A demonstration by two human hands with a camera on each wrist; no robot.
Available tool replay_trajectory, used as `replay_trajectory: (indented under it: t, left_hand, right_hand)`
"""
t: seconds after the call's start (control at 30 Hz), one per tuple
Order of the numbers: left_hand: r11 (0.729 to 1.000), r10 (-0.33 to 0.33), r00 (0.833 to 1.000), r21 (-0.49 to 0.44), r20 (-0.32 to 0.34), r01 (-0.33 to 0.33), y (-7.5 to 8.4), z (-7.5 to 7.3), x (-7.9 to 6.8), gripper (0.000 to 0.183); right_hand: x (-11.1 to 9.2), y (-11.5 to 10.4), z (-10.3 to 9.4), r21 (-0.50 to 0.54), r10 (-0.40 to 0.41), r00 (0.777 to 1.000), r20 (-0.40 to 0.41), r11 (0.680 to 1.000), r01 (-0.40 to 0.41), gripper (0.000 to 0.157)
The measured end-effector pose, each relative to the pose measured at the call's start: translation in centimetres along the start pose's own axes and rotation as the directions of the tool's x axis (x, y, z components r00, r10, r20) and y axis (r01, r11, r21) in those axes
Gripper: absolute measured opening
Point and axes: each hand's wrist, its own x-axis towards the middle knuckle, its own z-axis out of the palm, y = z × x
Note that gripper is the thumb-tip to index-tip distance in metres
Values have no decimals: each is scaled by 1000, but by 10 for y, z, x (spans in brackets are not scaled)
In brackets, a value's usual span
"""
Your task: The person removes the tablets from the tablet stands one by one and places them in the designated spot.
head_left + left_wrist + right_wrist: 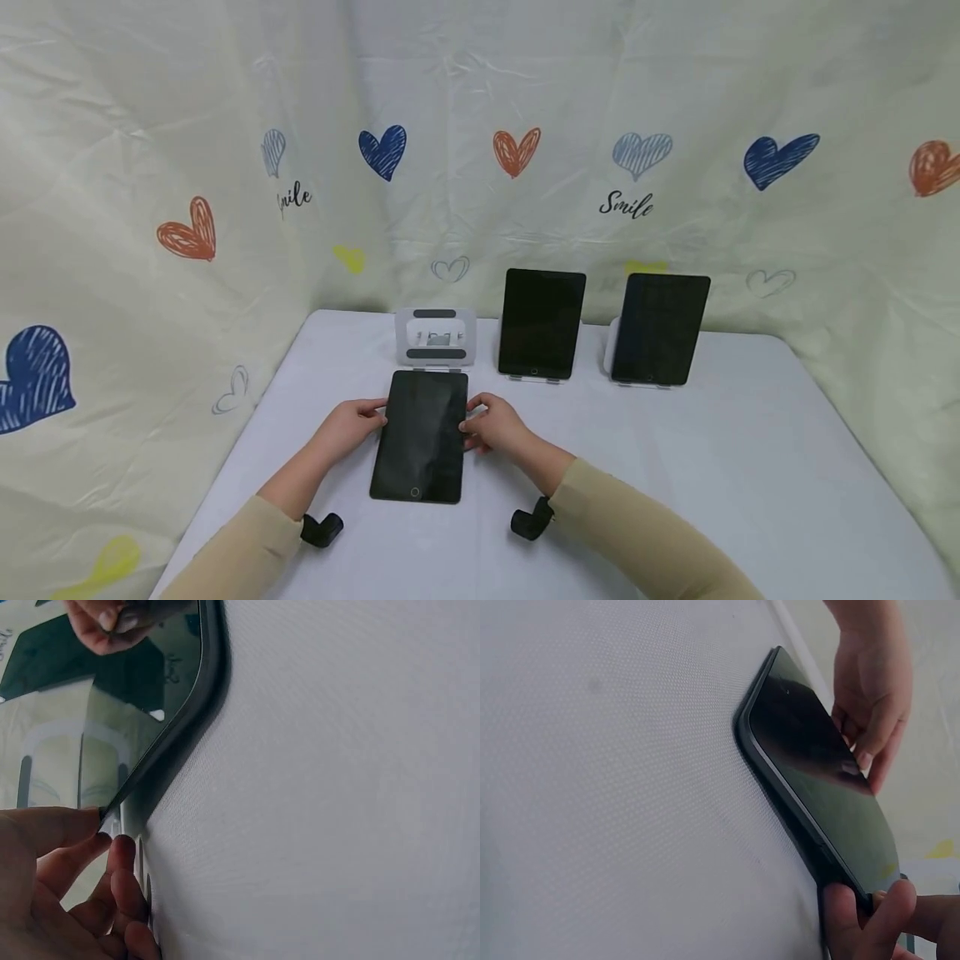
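Observation:
A black tablet with a round home button is held between both hands, its near end low over the white tabletop. My left hand pinches its left edge, thumb on top and fingers beneath, as the left wrist view shows. On the opposite edge, my right hand pinches the tablet with thumb and fingers. Right behind the tablet stands a white tablet stand with grey pads and nothing on it. The dark screen mirrors a hand and the stand in the left wrist view.
Two more black tablets lean upright on stands at the back: one in the middle, another to its right. A pale curtain printed with hearts hangs behind the white table. Black wrist cameras sit below both sleeves.

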Motion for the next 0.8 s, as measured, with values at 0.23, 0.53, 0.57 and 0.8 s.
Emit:
replay_trajectory:
  t: [0.23, 0.53, 0.57, 0.8]
  left_hand:
    - [999, 14, 999, 33, 29, -15, -1, 1, 3, 41]
    - [998, 8, 999, 66, 52, -12, -1, 1, 6, 39]
    - [998, 7, 998, 63, 55, -11, -2, 0, 7, 39]
    - [999, -18, 998, 32, 61, 16, -5, -1, 10, 37]
  right_hand:
    - [3, -1, 1, -71, 22, 1000, 11, 997, -21, 26]
    - [6, -8, 4, -223, 48, 999, -2, 974, -47, 21]
    - [7, -9, 5, -248, 43, 999, -4, 968, -42, 20]
    - [9, -15, 9, -404, 17, 1000, -18, 914, -23, 17]
